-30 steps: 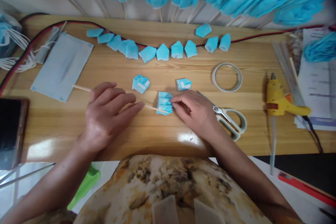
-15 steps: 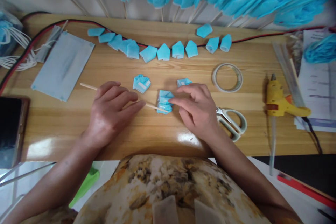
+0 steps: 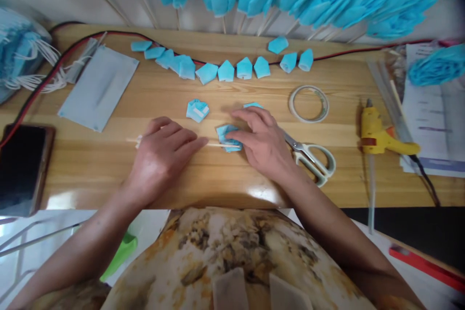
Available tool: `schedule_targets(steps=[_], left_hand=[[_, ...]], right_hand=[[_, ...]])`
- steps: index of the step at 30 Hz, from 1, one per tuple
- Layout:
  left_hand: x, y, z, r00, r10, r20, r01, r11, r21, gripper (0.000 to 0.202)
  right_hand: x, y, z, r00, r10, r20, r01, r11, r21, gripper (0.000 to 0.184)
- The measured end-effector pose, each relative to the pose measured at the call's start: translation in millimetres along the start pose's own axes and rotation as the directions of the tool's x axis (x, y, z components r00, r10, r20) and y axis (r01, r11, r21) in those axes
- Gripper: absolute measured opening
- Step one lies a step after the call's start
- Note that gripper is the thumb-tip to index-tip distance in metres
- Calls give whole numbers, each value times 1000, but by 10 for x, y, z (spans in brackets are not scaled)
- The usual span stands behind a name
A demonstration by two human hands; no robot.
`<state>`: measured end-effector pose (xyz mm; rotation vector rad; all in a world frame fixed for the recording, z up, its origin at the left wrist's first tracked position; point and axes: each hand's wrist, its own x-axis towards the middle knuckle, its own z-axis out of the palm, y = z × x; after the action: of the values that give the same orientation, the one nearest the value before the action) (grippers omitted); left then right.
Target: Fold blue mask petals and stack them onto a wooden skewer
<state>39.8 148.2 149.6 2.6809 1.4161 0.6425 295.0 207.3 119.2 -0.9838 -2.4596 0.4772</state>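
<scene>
My left hand (image 3: 163, 152) lies on a thin wooden stick (image 3: 218, 145) that runs across the wooden table (image 3: 109, 164), its fingers curled over it and pressing it down. My right hand (image 3: 263, 143) covers a folded blue fabric piece (image 3: 224, 134) at the stick's right end, fingertips pinching it against the stick. A second folded blue piece with a white tape patch (image 3: 197, 110) lies just behind my left hand. A third one (image 3: 251, 105) peeks out behind my right hand.
Scissors (image 3: 308, 155) lie right of my right hand, a tape roll (image 3: 308, 104) behind them, a yellow glue gun (image 3: 378, 135) farther right. A row of blue folded pieces (image 3: 225, 70) lines the back. A flat face mask (image 3: 98, 87) and a phone (image 3: 22, 167) sit left.
The stick has slid to the right under my left hand, leaving less of it sticking out on the left. My right hand has moved forward over the folded blue piece and now covers most of it.
</scene>
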Motion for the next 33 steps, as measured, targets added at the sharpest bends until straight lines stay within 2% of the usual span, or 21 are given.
schedule_targets(steps=[4,6,9,12,16,22,26,29,33], left_hand=[[-176,268,-23,999,29,42,-28,999,-23,20],[-245,372,-15,998,30,47,-28,999,-43,18],[-262,448,31,1000,-9,9,9,1000,25,20],[-195,453,131,999,-40,-18,41,996,78,25],[-95,439,275,994,-104,31,100,990,95,27],[-70,431,355,989,-134,59,130,989,76,29],[-90,411,397,986,-162,49,160,986,48,29],[-100,399,423,984,-172,42,170,985,39,32],[-100,397,429,985,-169,37,168,985,39,33]], right_hand=[[-21,48,-12,990,-136,34,131,983,126,34],[-26,52,1,986,-166,32,160,978,131,33],[-30,45,39,982,-187,5,185,977,102,33],[-31,37,82,982,-188,-12,188,978,88,35],[-29,22,119,981,-194,-26,195,978,79,34],[-22,57,111,989,-145,-30,147,986,83,33],[-36,143,60,987,-57,-152,71,993,92,34],[-41,143,36,971,-69,-227,94,991,100,36],[-26,76,65,980,-146,-138,157,985,72,33]])
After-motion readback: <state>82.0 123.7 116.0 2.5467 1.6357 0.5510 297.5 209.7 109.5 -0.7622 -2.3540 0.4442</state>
